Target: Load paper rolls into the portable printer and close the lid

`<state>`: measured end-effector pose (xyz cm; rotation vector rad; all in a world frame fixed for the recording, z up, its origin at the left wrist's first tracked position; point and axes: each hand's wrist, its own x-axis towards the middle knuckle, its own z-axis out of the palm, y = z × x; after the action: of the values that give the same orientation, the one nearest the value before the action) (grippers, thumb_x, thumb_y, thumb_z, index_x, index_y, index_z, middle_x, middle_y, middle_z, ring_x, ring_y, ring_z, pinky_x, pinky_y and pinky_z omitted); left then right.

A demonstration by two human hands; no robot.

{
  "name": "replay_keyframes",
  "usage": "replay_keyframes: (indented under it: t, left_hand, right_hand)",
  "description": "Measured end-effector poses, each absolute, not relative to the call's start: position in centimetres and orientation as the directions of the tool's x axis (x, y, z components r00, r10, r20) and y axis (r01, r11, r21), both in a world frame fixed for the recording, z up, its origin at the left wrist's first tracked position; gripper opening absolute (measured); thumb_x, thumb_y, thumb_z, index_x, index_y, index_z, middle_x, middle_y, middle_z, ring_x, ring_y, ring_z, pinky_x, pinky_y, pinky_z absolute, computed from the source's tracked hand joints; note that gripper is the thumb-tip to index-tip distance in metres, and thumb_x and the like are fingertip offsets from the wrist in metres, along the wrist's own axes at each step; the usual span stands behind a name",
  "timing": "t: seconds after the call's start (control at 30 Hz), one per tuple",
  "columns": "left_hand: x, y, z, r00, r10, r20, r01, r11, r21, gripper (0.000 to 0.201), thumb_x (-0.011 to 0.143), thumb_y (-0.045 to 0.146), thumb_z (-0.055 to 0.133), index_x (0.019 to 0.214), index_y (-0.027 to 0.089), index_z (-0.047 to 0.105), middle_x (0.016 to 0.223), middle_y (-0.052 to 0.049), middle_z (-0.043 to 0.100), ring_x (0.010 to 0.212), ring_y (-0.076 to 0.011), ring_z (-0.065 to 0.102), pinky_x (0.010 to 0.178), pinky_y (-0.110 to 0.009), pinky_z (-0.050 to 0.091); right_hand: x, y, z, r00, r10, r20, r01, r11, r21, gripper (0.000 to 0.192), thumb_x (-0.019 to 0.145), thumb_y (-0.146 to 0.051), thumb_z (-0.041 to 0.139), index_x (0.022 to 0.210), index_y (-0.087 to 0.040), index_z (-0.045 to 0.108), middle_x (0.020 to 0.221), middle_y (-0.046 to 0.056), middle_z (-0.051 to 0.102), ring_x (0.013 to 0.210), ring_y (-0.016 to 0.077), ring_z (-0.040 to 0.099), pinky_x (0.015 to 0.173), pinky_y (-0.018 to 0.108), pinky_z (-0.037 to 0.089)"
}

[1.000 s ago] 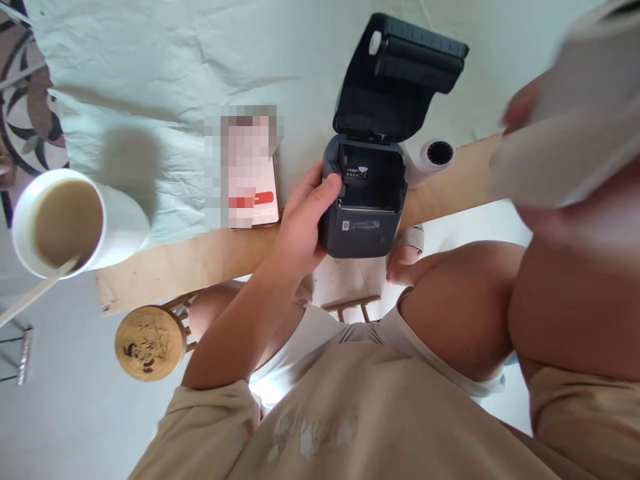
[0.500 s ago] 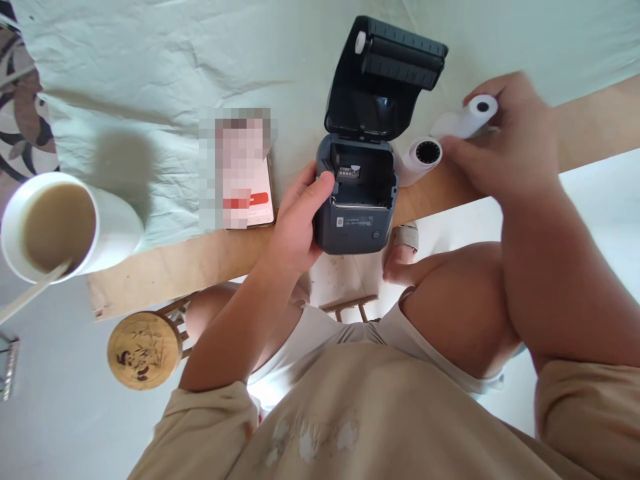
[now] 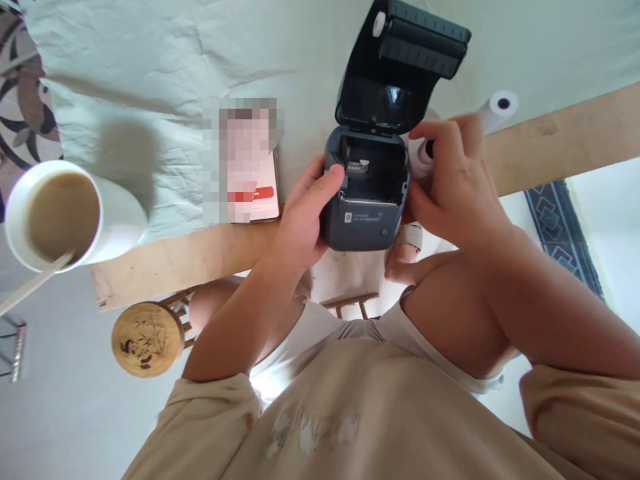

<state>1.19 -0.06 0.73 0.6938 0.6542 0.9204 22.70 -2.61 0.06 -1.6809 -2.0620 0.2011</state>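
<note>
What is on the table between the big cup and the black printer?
A phone lies flat between the cup and the printer, seen in the head view.

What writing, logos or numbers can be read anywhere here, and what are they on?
No text here reads clearly.
Printer: a small Bluetooth-like symbol and a line of print on the front, too small to read.
Label inside the printer's open bay: too small to read.
Phone: screen pixelated; a red bar shows, wording illegible.
Stool: a drawing, no legible words.
</note>
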Motion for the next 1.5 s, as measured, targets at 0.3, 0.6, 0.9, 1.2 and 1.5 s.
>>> replay_keyframes:
  t: [0.3,0.6,0.9,1.2,1.5]
  left_hand:
    - [1.2,-0.1,1.0,0.449,0.867,-0.214,-0.446,0.426,0.787,0.023,0.093,0.042,0.067,0.103,0.021,0.067,0.1,-0.005,0.074,0.1,-0.0264,0.073,0.085,-0.036,0.059]
    - [1.2,0.1,0.7,0.491,0.855,-0.164,-0.487,0.426,0.762,0.02,0.095,0.04,0.065,0.102,0.022,0.069,0.098,-0.003,0.075,0.093,-0.0238,0.074,0.081,-0.037,0.061]
    - [1.4,0.0,1.1,0.416,0.881,-0.225,-0.47,0.42,0.776,0.016,0.096,0.035,0.064,0.099,0.02,0.069,0.09,-0.001,0.072,0.083,-0.0173,0.073,0.073,-0.029,0.059]
    - [1.5,-0.2,1.5,0.403,0.884,-0.235,-0.467,0.42,0.778,0.017,0.094,0.036,0.065,0.1,0.021,0.071,0.094,-0.003,0.074,0.085,-0.0195,0.073,0.073,-0.029,0.057]
    - [1.3,-0.1,1.1,0.409,0.885,-0.223,-0.467,0.414,0.781,0.016,0.096,0.034,0.063,0.098,0.02,0.071,0.091,0.0,0.074,0.08,-0.0147,0.071,0.071,-0.025,0.056]
  right_hand:
    - [23.0,-2.8,2.2,0.092,0.954,0.287,0.282,0.252,-0.926,0.06,0.078,-0.031,0.083,0.126,-0.045,0.05,0.092,-0.005,0.055,0.078,0.0085,0.059,0.056,0.021,0.049]
    - [22.3,-2.7,3.0,0.053,0.998,-0.023,-0.254,-0.008,-0.967,0.042,0.075,-0.018,0.082,0.106,-0.036,0.06,0.088,-0.007,0.057,0.08,0.0094,0.059,0.058,0.024,0.052]
    - [23.2,-2.1,1.5,0.039,0.982,-0.187,-0.366,-0.16,-0.917,0.039,0.069,-0.025,0.084,0.104,-0.028,0.069,0.094,-0.003,0.067,0.077,0.013,0.066,0.058,0.029,0.054]
    - [21.9,-2.2,2.8,0.168,0.923,-0.345,-0.486,-0.227,-0.844,0.048,0.055,-0.032,0.088,0.099,-0.025,0.069,0.096,0.001,0.069,0.09,0.0175,0.069,0.058,0.025,0.058]
    - [20.4,-2.4,3.5,0.275,0.959,-0.063,-0.264,0.012,-0.964,0.034,0.075,-0.022,0.073,0.106,-0.034,0.067,0.09,-0.003,0.06,0.087,0.0161,0.07,0.067,0.031,0.061]
